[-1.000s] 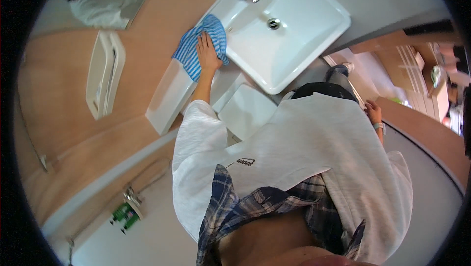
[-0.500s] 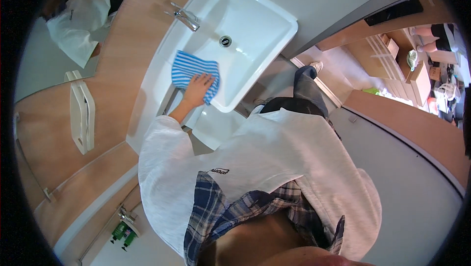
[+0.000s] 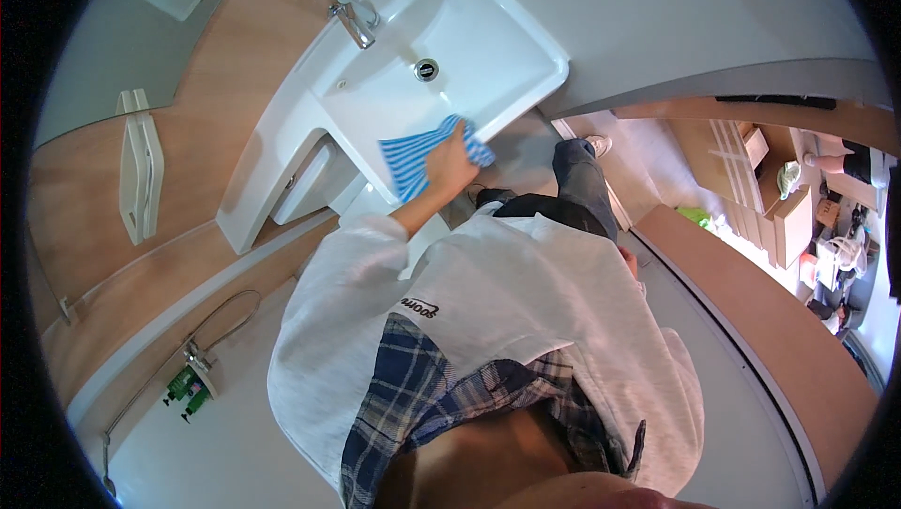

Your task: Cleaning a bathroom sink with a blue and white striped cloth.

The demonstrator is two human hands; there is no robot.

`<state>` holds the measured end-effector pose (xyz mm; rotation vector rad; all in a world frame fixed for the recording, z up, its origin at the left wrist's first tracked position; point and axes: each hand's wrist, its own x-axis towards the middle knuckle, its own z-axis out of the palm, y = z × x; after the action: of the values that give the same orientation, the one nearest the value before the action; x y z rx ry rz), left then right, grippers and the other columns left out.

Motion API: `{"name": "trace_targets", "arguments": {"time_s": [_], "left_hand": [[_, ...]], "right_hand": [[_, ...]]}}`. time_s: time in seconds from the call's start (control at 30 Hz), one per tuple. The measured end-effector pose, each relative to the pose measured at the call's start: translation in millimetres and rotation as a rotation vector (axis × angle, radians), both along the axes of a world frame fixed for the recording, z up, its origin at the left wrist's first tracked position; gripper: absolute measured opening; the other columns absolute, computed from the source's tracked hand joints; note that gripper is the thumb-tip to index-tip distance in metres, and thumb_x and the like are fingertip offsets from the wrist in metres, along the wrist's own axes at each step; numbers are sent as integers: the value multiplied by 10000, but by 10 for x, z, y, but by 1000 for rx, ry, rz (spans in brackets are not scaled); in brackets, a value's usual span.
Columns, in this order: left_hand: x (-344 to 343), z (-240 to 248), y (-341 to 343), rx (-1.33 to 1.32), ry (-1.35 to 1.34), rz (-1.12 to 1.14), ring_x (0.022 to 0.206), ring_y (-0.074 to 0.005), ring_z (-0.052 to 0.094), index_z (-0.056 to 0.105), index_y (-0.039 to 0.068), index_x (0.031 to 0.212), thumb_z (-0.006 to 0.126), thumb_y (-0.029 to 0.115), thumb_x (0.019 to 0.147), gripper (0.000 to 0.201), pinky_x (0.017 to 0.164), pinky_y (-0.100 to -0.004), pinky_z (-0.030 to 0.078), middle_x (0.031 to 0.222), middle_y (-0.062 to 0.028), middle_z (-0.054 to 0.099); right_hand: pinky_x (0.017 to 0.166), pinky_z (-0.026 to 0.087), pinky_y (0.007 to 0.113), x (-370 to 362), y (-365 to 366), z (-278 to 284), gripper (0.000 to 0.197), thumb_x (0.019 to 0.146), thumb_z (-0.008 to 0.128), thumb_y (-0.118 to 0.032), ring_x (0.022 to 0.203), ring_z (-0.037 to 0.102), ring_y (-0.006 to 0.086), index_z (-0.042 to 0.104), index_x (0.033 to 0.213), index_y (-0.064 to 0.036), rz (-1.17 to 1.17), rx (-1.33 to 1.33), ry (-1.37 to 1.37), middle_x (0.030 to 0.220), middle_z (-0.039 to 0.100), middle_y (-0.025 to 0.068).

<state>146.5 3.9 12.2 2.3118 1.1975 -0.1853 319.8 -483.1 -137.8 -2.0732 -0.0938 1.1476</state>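
Note:
My left hand (image 3: 452,164) grips a blue-and-white striped cloth (image 3: 409,160) at the front rim of the white washbasin (image 3: 511,68). Some of the cloth is bunched under my fingers and hangs over the basin's outer edge; the rest spreads left across the rim. At the basin's back left stands a chrome faucet (image 3: 354,23), and a round drain (image 3: 426,70) shows in the bowl. Only a sliver of my right hand (image 3: 629,262) shows beside my right hip, its fingers hidden by my sleeve and body.
Left of the basin, a white counter (image 3: 267,167) curves round an opening. A folded white rack (image 3: 141,171) is fixed to the wood-look wall beneath a mirror (image 3: 113,49). Green pump bottles (image 3: 188,392) stand by a shower tap at lower left. Through a doorway at right are shelves and another person's legs (image 3: 831,160).
My left hand has slid the cloth rightward along the basin's front, from the left corner to the outer rim. The view has shifted, and a bit of my right hand now shows.

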Motion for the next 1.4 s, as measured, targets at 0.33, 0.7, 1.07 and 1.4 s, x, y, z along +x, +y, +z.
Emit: {"name": "trace_targets", "arguments": {"time_s": [0.33,0.7,1.07,1.4], "left_hand": [[1607,-263,-38,112,-92,72,820,-357,678,447,-7,1296,746,175,630,752,696,-439,551,886,-199,677],[-340,-234,50,-109,-44,-4,929,-391,656,594,83,1198,690,238,683,547,809,-477,529,1006,-228,670],[-771,13,8,62,83,30,880,-378,672,617,31,1028,707,182,658,410,772,-445,541,925,-205,688],[-337,-129,42,67,-98,-42,878,-366,672,630,39,1062,713,217,669,439,776,-457,539,922,-200,691]], "right_hand": [[591,482,268,525,504,719,308,874,580,-151,801,676,168,646,1144,-17,22,-123,-27,981,697,120],[827,501,323,661,-1590,-1202,355,887,548,-205,915,653,175,650,1142,20,455,-31,-220,1029,707,128],[838,504,346,-547,441,1021,336,831,563,-197,950,676,270,657,1135,-88,192,-400,-235,1015,708,151],[785,522,326,-911,-1450,254,312,820,543,-59,894,681,219,661,1109,-50,115,-276,-161,982,711,145]]}}
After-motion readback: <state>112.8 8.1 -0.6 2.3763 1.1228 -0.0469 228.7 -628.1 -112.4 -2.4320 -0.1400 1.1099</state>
